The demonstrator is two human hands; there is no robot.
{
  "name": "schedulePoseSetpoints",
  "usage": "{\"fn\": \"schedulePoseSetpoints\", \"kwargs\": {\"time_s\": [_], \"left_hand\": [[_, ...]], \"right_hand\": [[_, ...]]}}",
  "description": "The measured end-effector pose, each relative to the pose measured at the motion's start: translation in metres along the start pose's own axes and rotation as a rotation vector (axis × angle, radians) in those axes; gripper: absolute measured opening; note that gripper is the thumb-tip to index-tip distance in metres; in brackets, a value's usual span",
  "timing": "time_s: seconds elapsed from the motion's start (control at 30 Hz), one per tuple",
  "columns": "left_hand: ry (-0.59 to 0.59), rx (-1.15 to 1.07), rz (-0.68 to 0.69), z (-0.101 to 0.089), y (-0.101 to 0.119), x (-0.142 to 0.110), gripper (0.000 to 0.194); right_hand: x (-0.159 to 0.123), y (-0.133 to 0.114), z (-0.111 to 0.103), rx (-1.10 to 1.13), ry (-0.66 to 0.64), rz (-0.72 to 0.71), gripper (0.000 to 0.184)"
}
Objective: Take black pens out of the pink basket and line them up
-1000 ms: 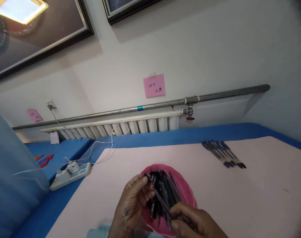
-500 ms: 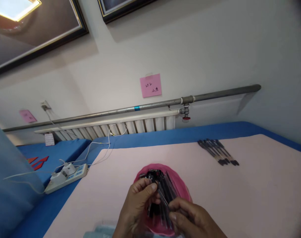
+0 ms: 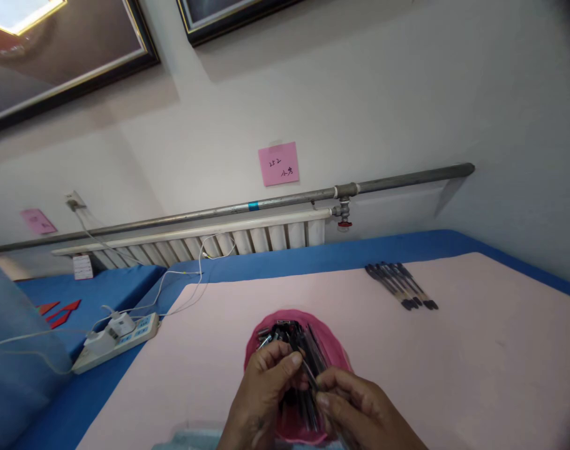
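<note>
A pink bowl (image 3: 334, 353) full of dark pens and pen parts sits on the pale pink mat (image 3: 454, 375) near the bottom middle. My left hand (image 3: 261, 394) hovers over the bowl, its fingers pinched on a pen (image 3: 307, 369). My right hand (image 3: 360, 409) meets it from the right, fingers closed on the other end of the same pen. Farther back to the right, a neat row of assembled black pens (image 3: 400, 286) lies on the mat.
The mat lies on a blue table (image 3: 313, 259). A white power strip (image 3: 116, 334) with plugs and white cables rests at the left. A radiator (image 3: 205, 244) and a grey pipe (image 3: 275, 201) run along the wall behind. A light blue shape (image 3: 13, 362) fills the left edge.
My two hands have drawn closer together over the bowl, and the pen between them looks shorter. The view has swung slightly to the right.
</note>
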State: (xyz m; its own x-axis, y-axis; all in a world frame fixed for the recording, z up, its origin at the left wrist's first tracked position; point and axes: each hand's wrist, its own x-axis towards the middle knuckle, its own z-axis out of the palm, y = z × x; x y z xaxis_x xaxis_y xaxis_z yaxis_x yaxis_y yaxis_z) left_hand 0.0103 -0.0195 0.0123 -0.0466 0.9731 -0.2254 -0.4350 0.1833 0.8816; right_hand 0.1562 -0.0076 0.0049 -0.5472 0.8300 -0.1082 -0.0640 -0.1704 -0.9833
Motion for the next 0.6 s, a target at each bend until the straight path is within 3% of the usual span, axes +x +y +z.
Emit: {"fn": "schedulePoseSetpoints", "kwargs": {"time_s": [0.33, 0.5, 0.6], "left_hand": [[-0.025, -0.048, -0.022, 0.002, -0.006, 0.000, 0.024], [-0.055, -0.031, -0.036, -0.002, 0.002, -0.002, 0.021], [0.083, 0.097, 0.031, -0.015, 0.012, 0.000, 0.034]], "right_hand": [[0.003, 0.004, -0.003, 0.066, -0.045, 0.049, 0.027], [0.005, 0.001, -0.005, 0.016, 0.004, 0.035, 0.020], [0.006, -0.001, -0.008, -0.002, 0.022, 0.036, 0.019]]}}
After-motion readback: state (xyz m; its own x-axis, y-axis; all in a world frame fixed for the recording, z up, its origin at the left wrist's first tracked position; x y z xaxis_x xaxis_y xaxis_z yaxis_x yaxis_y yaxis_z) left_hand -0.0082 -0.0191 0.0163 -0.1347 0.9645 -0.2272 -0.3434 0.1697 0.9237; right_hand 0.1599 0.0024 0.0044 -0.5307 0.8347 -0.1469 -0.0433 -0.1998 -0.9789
